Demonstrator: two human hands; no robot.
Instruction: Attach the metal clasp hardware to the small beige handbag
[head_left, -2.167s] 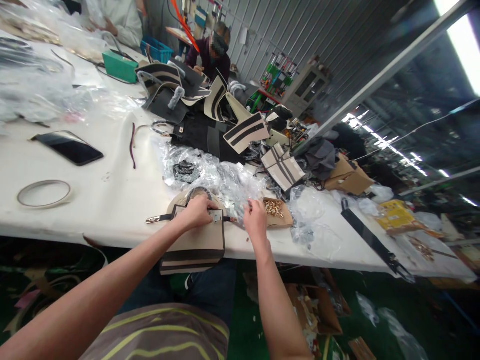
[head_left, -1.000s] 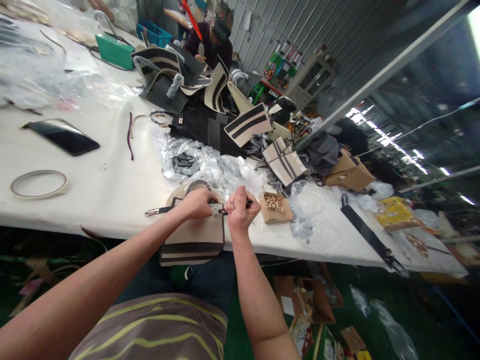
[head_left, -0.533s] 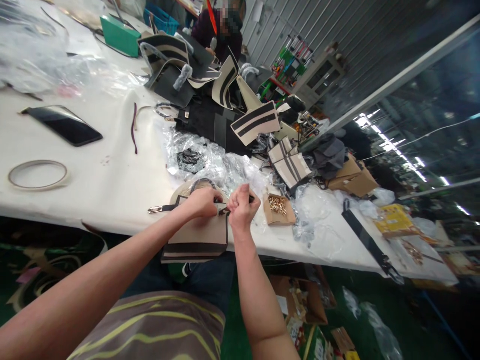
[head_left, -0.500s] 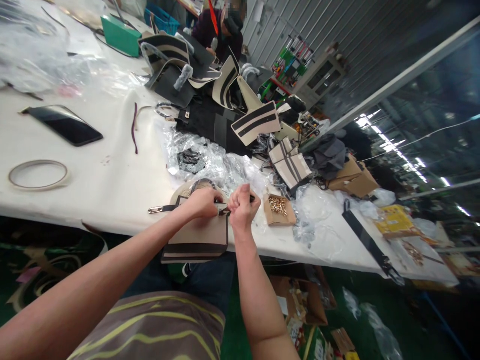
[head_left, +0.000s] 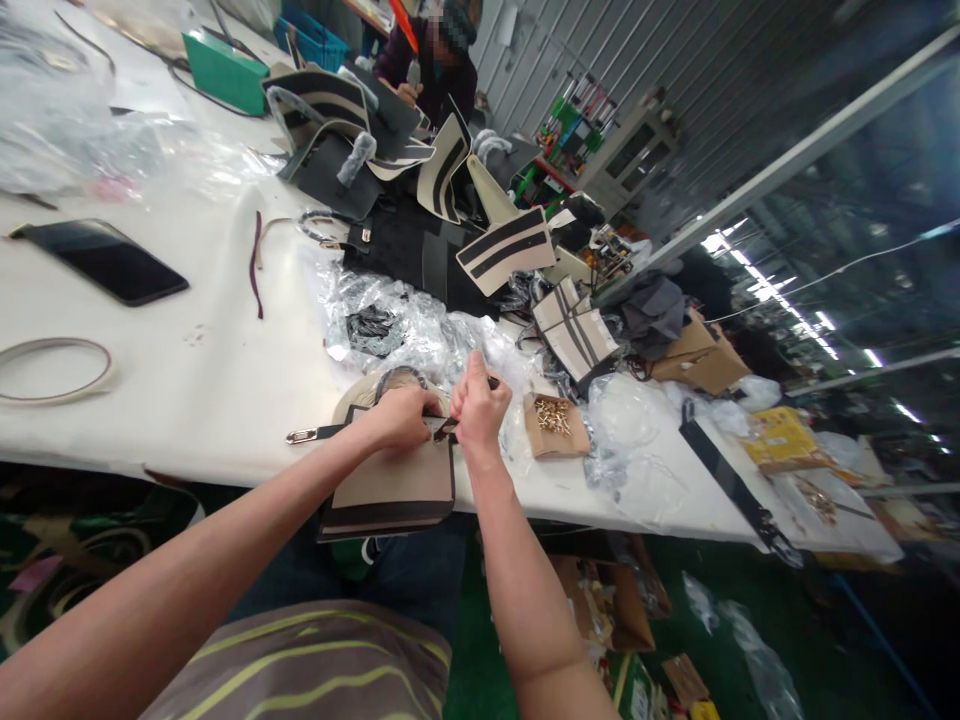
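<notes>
A beige bag [head_left: 397,485] with dark trim lies at the table's front edge, its lower part hanging over. My left hand [head_left: 409,415] grips the bag's top part, its fingers bent down around it and partly hidden. Close to its right, my right hand [head_left: 480,408] is closed in a fist, thumb up. A dark end shows above that fist, and a small dark piece [head_left: 445,429] lies between the two hands; I cannot make out what the fist holds. Left of the bag a dark strap with a metal clasp [head_left: 302,436] sticks out.
An open carton of small gold-coloured metal parts [head_left: 553,415] stands right of my hands. Clear plastic wrap [head_left: 420,310], bag pieces [head_left: 506,250], a phone [head_left: 109,262] and a tape roll [head_left: 56,370] lie around. Across the table sits another person [head_left: 431,75].
The view has shifted slightly, so the table things sit a little further left. Both hands stay at the bag; the dark piece between them shows a bit more.
</notes>
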